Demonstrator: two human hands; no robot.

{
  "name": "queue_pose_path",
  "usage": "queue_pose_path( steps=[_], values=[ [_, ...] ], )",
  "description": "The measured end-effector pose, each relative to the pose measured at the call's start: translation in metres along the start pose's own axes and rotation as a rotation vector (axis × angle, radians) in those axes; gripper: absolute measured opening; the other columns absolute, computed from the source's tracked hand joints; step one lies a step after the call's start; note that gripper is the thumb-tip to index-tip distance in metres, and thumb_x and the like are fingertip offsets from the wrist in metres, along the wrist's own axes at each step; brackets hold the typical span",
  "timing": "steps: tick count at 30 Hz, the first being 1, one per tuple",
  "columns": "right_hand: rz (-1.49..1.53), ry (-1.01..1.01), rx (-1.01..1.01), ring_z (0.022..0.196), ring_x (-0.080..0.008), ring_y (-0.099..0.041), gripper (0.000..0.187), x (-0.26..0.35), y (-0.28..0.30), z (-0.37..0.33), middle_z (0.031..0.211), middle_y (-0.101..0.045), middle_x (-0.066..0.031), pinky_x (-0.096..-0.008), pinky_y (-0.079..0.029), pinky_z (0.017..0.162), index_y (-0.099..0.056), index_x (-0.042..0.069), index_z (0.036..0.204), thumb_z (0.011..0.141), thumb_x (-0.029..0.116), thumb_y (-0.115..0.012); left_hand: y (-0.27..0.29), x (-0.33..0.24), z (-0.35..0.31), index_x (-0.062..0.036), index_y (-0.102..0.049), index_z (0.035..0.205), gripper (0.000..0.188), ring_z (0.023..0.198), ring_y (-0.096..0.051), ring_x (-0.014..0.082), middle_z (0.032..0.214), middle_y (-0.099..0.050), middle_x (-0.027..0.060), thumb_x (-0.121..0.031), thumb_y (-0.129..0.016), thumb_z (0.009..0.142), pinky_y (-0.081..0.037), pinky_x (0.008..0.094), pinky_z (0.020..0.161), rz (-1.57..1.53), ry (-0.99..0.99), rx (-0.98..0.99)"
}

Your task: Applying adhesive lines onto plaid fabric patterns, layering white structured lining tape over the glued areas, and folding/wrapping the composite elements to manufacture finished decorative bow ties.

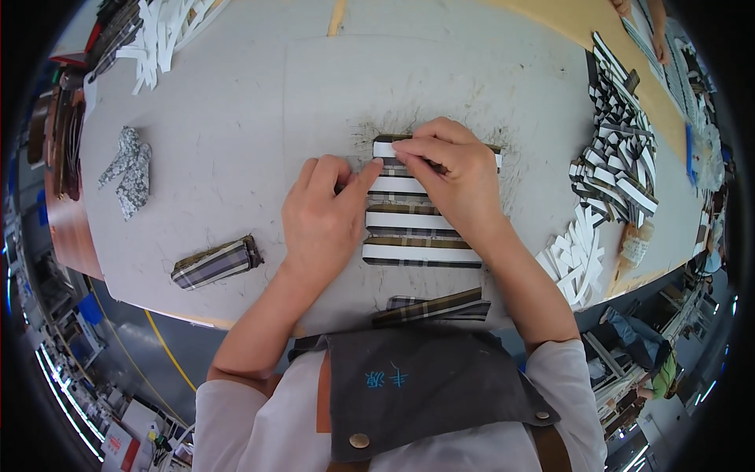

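Observation:
Several plaid fabric strips (425, 211) lie in a stacked row in front of me, each with a white strip along it. At the top one, my right hand (462, 175) pinches the left end of its white strip (384, 149) between thumb and fingertips, covering much of the fabric. My left hand (321, 211) rests to the left of the row, its fingers curled and its thumb held apart, the thumb tip touching the left edge of the top plaid strip. Nothing shows between the left thumb and fingers. Loose plaid strips (432, 307) lie nearest to my apron.
A plaid bundle (216, 263) and a grey patterned cloth (128, 171) lie left. White strips (161, 39) are heaped far left, more white strips (574, 256) at right. Beyond them are a pile of plaid pieces (617, 149) and a bottle (635, 244). Another person's hand (659, 49) is far right.

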State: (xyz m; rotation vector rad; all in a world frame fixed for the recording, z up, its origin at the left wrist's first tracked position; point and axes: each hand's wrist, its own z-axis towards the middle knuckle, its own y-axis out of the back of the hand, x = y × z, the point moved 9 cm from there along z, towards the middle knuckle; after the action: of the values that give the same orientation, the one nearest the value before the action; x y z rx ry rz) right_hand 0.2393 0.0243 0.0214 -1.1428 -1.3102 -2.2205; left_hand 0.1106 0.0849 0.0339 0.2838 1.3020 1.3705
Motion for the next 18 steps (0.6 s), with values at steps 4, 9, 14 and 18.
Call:
queue_pose_path(
  steps=[4, 9, 14, 18],
  values=[
    [-0.003, -0.011, 0.035, 0.064, -0.0128, -0.057, 0.013, -0.002, -0.002, -0.001, 0.082, -0.062, -0.0036, -0.0237, -0.045, 0.054, -0.073, 0.005, 0.088, 0.077, -0.002, -0.072, 0.001, 0.002, 0.000, -0.0064, -0.072, 0.095, 0.033, 0.067, -0.051, 0.0194, 0.076, -0.047, 0.0041, 0.007, -0.066, 0.065, -0.044, 0.0323, 0.054, -0.021, 0.010, -0.015],
    [0.005, -0.002, 0.030, 0.062, -0.0119, -0.056, 0.013, -0.003, -0.001, -0.001, 0.083, -0.062, -0.0038, -0.0236, -0.045, 0.054, -0.072, 0.005, 0.090, 0.078, -0.001, -0.071, 0.004, 0.015, -0.004, -0.0053, -0.072, 0.096, 0.034, 0.070, -0.053, 0.0210, 0.080, -0.051, 0.0060, 0.011, -0.063, 0.066, -0.045, 0.0319, 0.057, -0.152, 0.113, -0.016],
    [0.059, -0.056, 0.062, 0.074, -0.0226, -0.060, 0.012, 0.005, 0.009, -0.016, 0.086, -0.061, -0.0070, -0.0317, -0.050, 0.061, -0.070, 0.003, 0.087, 0.076, 0.000, -0.070, 0.014, 0.016, -0.012, -0.0059, -0.072, 0.099, 0.040, 0.070, -0.052, 0.0217, 0.083, -0.052, 0.0082, 0.013, -0.061, 0.065, -0.045, 0.0314, 0.058, -0.224, 0.141, -0.031],
    [-0.075, 0.136, 0.053, 0.077, -0.0226, -0.059, 0.016, 0.026, 0.011, -0.037, 0.089, -0.060, -0.0065, -0.0311, -0.050, 0.064, -0.069, 0.001, 0.089, 0.074, -0.002, -0.070, 0.008, -0.009, -0.017, -0.0086, -0.072, 0.102, 0.045, 0.075, -0.052, 0.0210, 0.089, -0.053, 0.0070, 0.011, -0.062, 0.063, -0.046, 0.0307, 0.060, -0.053, -0.046, 0.060]
  ],
)
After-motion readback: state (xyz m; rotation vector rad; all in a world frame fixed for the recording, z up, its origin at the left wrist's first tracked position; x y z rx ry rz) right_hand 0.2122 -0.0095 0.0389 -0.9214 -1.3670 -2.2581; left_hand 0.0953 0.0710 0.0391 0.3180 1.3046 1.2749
